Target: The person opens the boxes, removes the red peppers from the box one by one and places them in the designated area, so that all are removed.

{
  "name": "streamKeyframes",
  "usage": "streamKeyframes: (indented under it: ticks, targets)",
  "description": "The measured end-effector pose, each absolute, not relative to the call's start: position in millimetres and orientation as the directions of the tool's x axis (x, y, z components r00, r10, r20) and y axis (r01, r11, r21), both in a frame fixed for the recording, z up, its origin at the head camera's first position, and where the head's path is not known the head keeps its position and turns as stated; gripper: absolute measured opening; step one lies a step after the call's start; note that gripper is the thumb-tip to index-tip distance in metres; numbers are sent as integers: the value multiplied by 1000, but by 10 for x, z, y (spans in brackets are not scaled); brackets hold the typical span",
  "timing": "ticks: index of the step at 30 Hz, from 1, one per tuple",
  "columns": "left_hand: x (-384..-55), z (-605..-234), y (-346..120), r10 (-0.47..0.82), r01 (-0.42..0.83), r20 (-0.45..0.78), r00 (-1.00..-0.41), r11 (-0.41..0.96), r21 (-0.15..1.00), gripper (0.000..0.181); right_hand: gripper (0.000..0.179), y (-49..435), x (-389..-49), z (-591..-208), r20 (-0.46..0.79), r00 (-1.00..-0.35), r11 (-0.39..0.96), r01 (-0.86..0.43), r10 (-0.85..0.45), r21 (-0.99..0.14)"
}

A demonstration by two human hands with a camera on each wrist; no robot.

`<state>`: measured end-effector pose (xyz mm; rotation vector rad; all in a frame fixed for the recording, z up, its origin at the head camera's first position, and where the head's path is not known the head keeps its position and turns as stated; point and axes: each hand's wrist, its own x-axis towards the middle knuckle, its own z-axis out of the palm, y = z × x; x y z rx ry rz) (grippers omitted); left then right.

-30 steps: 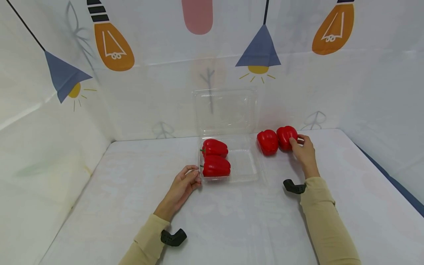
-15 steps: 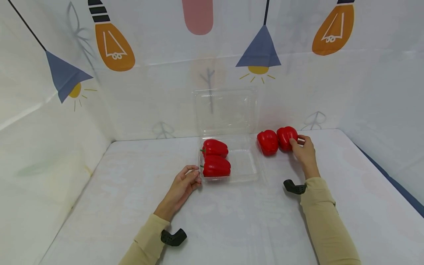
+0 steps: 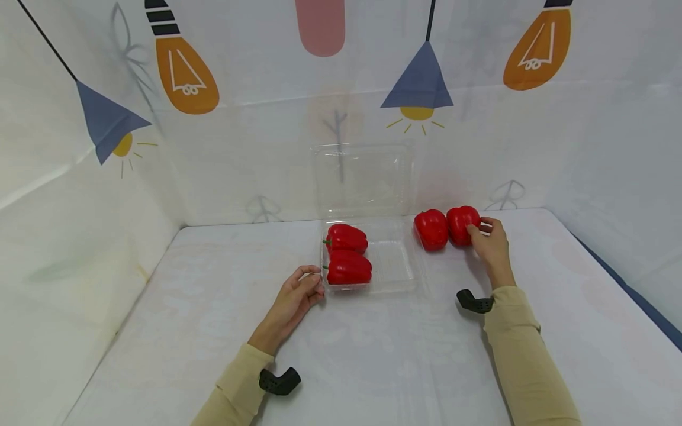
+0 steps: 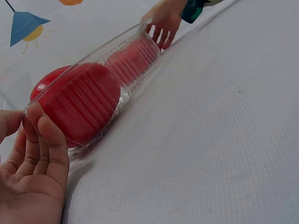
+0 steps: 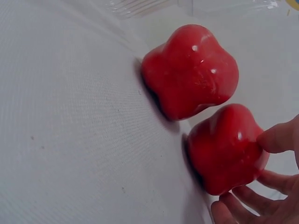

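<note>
A clear plastic clamshell container (image 3: 392, 260) stands near the back of the table, its lid (image 3: 373, 177) raised against the wall. Two red bell peppers lie on their sides in its left half, one behind (image 3: 347, 238) and one in front (image 3: 348, 268). My left hand (image 3: 292, 302) pinches the container's near left rim between thumb and fingers, clearest in the left wrist view. Right of the container, two more red bell peppers sit side by side, a left one (image 3: 431, 229) and a right one (image 3: 462, 223). My right hand (image 3: 491, 248) grips the right one, thumb in front.
A white cloth covers the table (image 3: 373, 361). Behind it hangs a white sheet (image 3: 256, 148) printed with lamps and bulbs, with side sheets left and right. A black wrist mount (image 3: 279, 381) sits at the left sleeve, another mount (image 3: 474, 301) at the right.
The right bell pepper has shifted slightly toward me in my right hand's grip. My left hand, the container and the other peppers hold their places.
</note>
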<state>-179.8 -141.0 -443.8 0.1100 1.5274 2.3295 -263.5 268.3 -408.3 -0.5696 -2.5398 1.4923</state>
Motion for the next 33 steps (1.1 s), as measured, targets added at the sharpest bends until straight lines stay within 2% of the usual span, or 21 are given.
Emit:
streamKeyframes:
  ticks: [11,18,33]
  targets:
    - [-1803,-4446,-1411,331,-243,-121,-936,-359,901,22,58,2686,-2624,-4056,-13,-906,416,208,424,-885]
    - [-1809,-4463,-1408,324,-237,-120,-938,-351,906,21,51,2675,-2634,-4052,76,-879,421,149,472,-895]
    - [-1812,-4482,-1410,336,-203,-86,-938,-332,921,15,42,2538,-2583,-3867,219,-865,479,27,451,-878]
